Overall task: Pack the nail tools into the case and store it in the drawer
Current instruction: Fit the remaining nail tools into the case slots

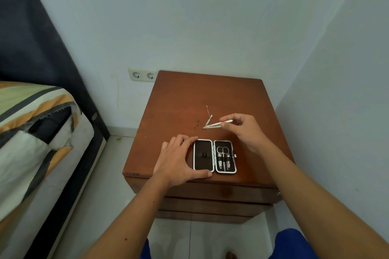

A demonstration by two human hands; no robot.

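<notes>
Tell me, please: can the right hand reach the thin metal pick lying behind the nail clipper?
Probably yes. The right hand hovers just beside the pick, with only bare nightstand top between them, but its fingers already pinch a small tool, which it should set down first.

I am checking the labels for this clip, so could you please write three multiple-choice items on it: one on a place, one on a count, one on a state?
1. Where does the case lie?
A. on the bed
B. near the front edge of the wooden nightstand
C. on the floor

2. How many sockets does the wall outlet have?
A. one
B. two
C. four

3. What state is the case in?
A. lying open
B. shut
C. upright

Answers: 1 B, it lies by the left hand; 2 B, two round sockets show; 3 A, both halves lie flat, scissors inside.
</notes>
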